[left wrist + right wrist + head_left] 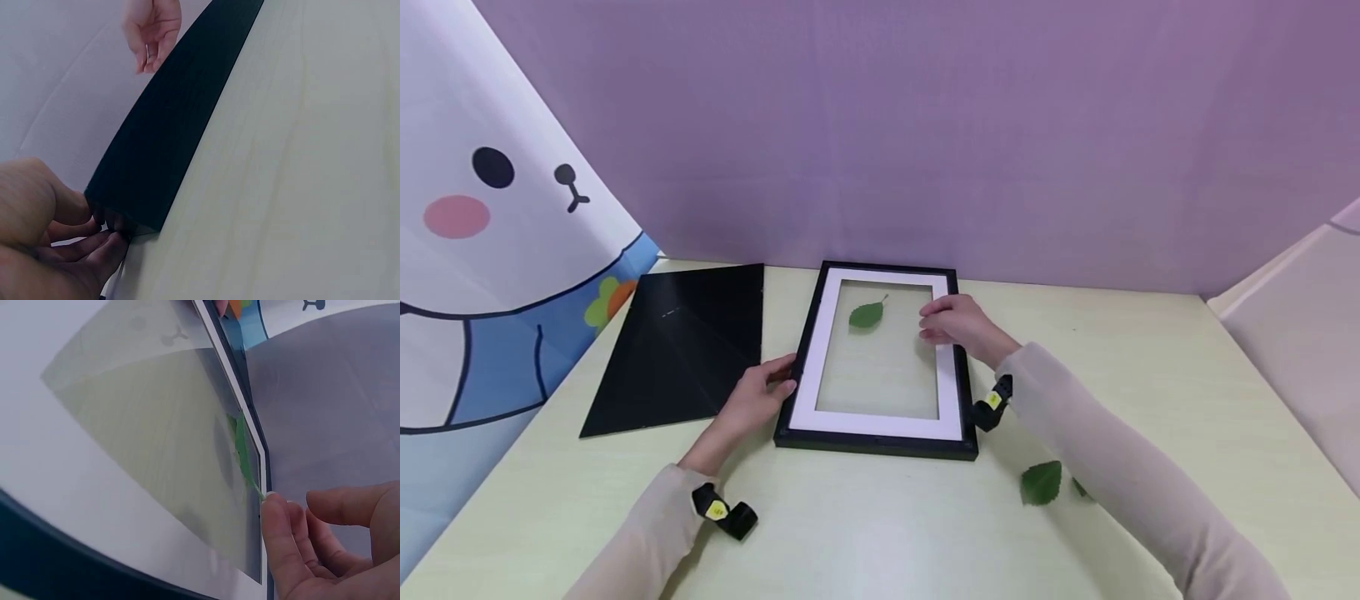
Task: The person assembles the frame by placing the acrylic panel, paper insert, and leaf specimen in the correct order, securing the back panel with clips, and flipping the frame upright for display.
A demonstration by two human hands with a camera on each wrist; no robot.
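Observation:
A black picture frame (880, 446) with a white mat (951, 392) lies flat on the pale table (1150, 375). A green leaf (867, 315) rests on its glass near the far end. My left hand (775, 383) grips the frame's left edge, its fingers (87, 247) curled against the dark rim (181, 119). My right hand (951, 327) hovers over the mat's right side, fingers relaxed and holding nothing. In the right wrist view its fingertips (281, 531) sit just beside the leaf (240, 450) and its stem.
A black backing board (685, 350) lies left of the frame. A second green leaf (1041, 482) lies on the table near my right forearm. A bunny-printed cloth (490, 250) hangs at the left and a purple backdrop (925, 125) closes the far side.

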